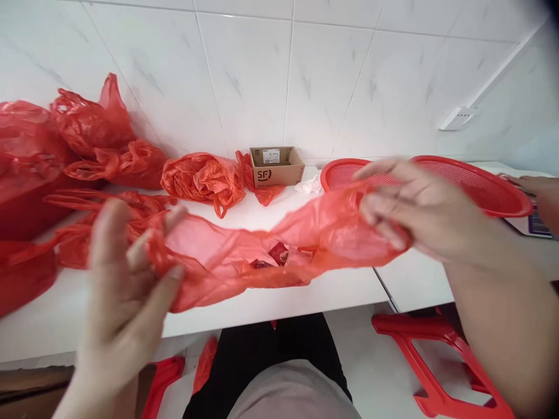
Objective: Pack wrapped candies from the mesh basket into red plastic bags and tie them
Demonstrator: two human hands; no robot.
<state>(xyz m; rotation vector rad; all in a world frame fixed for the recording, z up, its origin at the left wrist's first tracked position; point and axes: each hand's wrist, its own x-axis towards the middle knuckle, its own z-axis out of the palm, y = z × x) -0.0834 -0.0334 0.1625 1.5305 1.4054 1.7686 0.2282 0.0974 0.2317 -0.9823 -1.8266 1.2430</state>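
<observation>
A red plastic bag [231, 256] is stretched sideways between my two hands above the table edge, its mouth partly spread. Inside, near the middle, lie small dark red packets [279, 254]; their kind is too small to make out. My left hand [126, 302] grips the bag's left end between thumb and fingers, with the index finger raised and somewhat blurred. At the opposite end, my right hand [423, 209] pinches the gathered plastic, fingers blurred by motion.
Knotted red plastic bags [201, 180] line the wall side and left. Behind stands a small cardboard box [276, 167]. Red mesh baskets [502, 195] sit at right, near another person's hand [544, 195]. Red stools [428, 349] stand below the white table [340, 291].
</observation>
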